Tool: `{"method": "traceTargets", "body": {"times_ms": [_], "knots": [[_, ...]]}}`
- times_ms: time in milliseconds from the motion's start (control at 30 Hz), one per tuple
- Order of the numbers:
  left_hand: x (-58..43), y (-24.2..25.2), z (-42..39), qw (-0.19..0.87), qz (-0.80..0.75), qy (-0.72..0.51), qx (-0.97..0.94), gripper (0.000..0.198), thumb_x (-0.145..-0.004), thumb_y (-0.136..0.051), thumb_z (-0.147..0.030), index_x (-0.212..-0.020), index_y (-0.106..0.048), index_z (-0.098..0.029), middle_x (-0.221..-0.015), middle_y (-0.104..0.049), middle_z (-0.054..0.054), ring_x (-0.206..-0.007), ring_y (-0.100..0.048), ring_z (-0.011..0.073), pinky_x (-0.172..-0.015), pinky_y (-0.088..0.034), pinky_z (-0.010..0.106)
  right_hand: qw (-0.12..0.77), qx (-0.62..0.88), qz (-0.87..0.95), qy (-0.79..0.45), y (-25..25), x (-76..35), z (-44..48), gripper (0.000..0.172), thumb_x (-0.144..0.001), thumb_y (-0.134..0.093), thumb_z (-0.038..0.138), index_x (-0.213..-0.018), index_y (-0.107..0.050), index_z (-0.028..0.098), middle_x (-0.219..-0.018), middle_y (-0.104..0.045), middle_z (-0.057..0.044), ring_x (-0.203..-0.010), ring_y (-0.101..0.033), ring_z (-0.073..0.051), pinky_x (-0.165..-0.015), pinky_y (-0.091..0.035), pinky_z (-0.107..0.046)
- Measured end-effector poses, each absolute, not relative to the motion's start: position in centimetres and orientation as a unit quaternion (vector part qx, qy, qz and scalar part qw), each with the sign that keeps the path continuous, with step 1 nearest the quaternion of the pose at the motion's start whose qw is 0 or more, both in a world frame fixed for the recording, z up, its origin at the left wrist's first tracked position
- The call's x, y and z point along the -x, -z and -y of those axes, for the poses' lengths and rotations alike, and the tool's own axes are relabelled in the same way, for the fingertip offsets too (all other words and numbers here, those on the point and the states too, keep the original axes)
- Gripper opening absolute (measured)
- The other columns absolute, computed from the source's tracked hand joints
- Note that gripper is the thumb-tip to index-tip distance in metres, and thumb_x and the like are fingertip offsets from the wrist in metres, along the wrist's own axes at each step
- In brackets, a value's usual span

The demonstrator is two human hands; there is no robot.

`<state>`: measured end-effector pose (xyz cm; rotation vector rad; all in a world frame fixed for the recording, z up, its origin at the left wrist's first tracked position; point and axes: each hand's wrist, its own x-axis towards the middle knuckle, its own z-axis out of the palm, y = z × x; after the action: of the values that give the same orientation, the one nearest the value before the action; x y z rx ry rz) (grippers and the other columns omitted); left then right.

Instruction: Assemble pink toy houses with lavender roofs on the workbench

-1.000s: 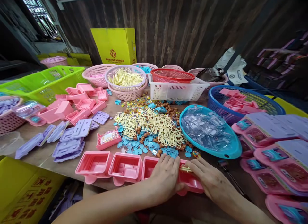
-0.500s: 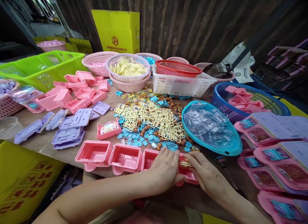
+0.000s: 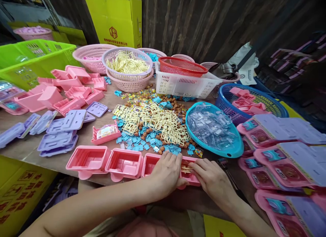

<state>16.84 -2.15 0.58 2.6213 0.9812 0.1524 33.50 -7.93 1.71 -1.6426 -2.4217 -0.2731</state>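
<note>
Four-sided pink plastic boxes stand in a row along the near table edge. My left hand (image 3: 166,172) is closed over the side of the rightmost pink box (image 3: 191,179), thumb at its front, and partly covers the neighbouring pink box (image 3: 150,165). My right hand (image 3: 212,177) has its fingertips down inside the rightmost box, closed on cream plastic pieces (image 3: 185,167); the fingertips are partly hidden. Two more pink boxes, one at the left end (image 3: 88,159) and one beside it (image 3: 124,162), lie open side up with nothing in them. Behind my hands spreads a heap of cream plastic frames (image 3: 155,123).
Blue tiles (image 3: 137,142) and brown pieces surround the frames. A turquoise basin (image 3: 238,148) holds clear plastic parts. Stacked pink-and-purple toy packs (image 3: 277,162) stand at right, purple panels (image 3: 57,142) at left. Baskets, including a white crate (image 3: 175,84), line the back.
The view has shifted, so the table things appear further left and slightly higher. Both hands stay at the rightmost box; my right fingers sit slightly differently over the cream pieces.
</note>
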Motion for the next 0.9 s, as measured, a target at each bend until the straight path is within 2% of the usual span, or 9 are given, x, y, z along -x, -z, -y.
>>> {"method": "traceTargets", "body": {"times_ms": [100, 200, 267, 367, 467, 600, 733, 833, 900], "knots": [[-16.8, -0.6, 2.2, 0.176, -0.345, -0.022, -0.922, 0.077, -0.074, -0.061, -0.051, -0.129, -0.040, -0.002, -0.121, -0.056, 0.021, -0.116, -0.050, 0.0316, -0.104, -0.033, 0.043, 0.104, 0.547, 0.828, 0.064, -1.8, -33.6, 7.7, 0.036, -0.095, -0.030, 0.021, -0.079, -0.063, 0.020, -0.072, -0.062, -0.004, -0.065, -0.050, -0.017, -0.059, -0.033, -0.029], [-16.4, -0.8, 2.1, 0.194, -0.323, -0.027, -0.926, 0.085, -0.072, -0.060, -0.056, -0.132, -0.035, -0.001, -0.133, -0.045, 0.023, -0.126, -0.040, 0.0329, -0.107, -0.029, 0.045, 0.163, 0.551, 0.817, 0.047, -2.6, -33.9, 6.6, 0.027, -0.094, -0.037, 0.023, -0.088, -0.062, 0.018, -0.075, -0.062, -0.004, -0.068, -0.053, -0.016, -0.062, -0.037, -0.028], [-15.9, -1.2, 1.5, 0.191, -0.308, -0.057, -0.930, 0.082, -0.076, -0.057, -0.056, -0.133, -0.033, -0.002, -0.137, -0.041, 0.023, -0.130, -0.035, 0.0321, -0.108, -0.027, 0.045, 0.195, 0.559, 0.805, 0.034, -3.2, -33.8, 4.8, 0.021, -0.092, -0.040, 0.024, -0.092, -0.061, 0.017, -0.079, -0.063, -0.005, -0.073, -0.055, -0.017, -0.066, -0.041, -0.028], [-15.0, -2.5, -0.7, 0.172, -0.332, -0.070, -0.925, 0.062, -0.081, -0.055, -0.046, -0.126, -0.043, -0.005, -0.124, -0.054, 0.018, -0.120, -0.046, 0.0294, -0.105, -0.031, 0.044, 0.166, 0.576, 0.800, 0.014, -3.6, -32.7, 0.3, 0.016, -0.087, -0.049, 0.020, -0.099, -0.059, 0.016, -0.090, -0.063, -0.007, -0.085, -0.056, -0.020, -0.072, -0.045, -0.030], [-13.7, -3.5, -4.6, 0.159, -0.408, -0.028, -0.899, 0.038, -0.082, -0.055, -0.038, -0.108, -0.056, -0.010, -0.103, -0.064, 0.013, -0.102, -0.058, 0.0267, -0.093, -0.042, 0.039, 0.081, 0.608, 0.790, -0.004, -3.1, -30.6, -4.7, 0.034, -0.079, -0.061, 0.021, -0.112, -0.054, 0.013, -0.107, -0.060, -0.012, -0.100, -0.053, -0.025, -0.081, -0.044, -0.035], [-11.0, -3.5, -10.6, 0.125, -0.513, -0.021, -0.849, 0.024, -0.084, -0.050, -0.026, -0.102, -0.059, -0.012, -0.102, -0.066, 0.013, -0.098, -0.060, 0.0251, -0.084, -0.045, 0.034, 0.020, 0.645, 0.763, -0.026, -1.8, -28.3, -9.0, 0.059, -0.071, -0.070, 0.025, -0.123, -0.045, 0.011, -0.114, -0.054, -0.019, -0.105, -0.050, -0.031, -0.083, -0.042, -0.042], [-8.4, -2.7, -14.9, 0.115, -0.561, -0.024, -0.819, 0.022, -0.079, -0.052, -0.017, -0.098, -0.062, -0.012, -0.097, -0.067, 0.012, -0.094, -0.062, 0.0240, -0.081, -0.046, 0.032, 0.021, 0.650, 0.758, -0.039, -0.7, -28.3, -10.9, 0.055, -0.061, -0.076, 0.020, -0.109, -0.051, 0.018, -0.106, -0.055, -0.012, -0.099, -0.052, -0.028, -0.079, -0.041, -0.037], [-8.2, -2.2, -16.3, 0.133, -0.556, -0.035, -0.820, 0.019, -0.079, -0.056, -0.023, -0.094, -0.065, -0.016, -0.094, -0.068, 0.008, -0.091, -0.062, 0.0208, -0.078, -0.046, 0.027, 0.027, 0.650, 0.758, -0.051, -0.3, -29.1, -11.5, 0.049, -0.057, -0.078, 0.023, -0.099, -0.053, 0.019, -0.104, -0.052, -0.010, -0.097, -0.051, -0.028, -0.076, -0.042, -0.035], [-9.1, -1.8, -16.5, 0.146, -0.546, -0.042, -0.824, 0.020, -0.079, -0.057, -0.031, -0.089, -0.066, -0.016, -0.094, -0.068, 0.008, -0.090, -0.063, 0.0205, -0.077, -0.047, 0.027, 0.035, 0.649, 0.758, -0.061, -0.3, -29.4, -11.8, 0.050, -0.056, -0.078, 0.023, -0.099, -0.052, 0.018, -0.105, -0.050, -0.011, -0.096, -0.051, -0.028, -0.074, -0.042, -0.035]]}}
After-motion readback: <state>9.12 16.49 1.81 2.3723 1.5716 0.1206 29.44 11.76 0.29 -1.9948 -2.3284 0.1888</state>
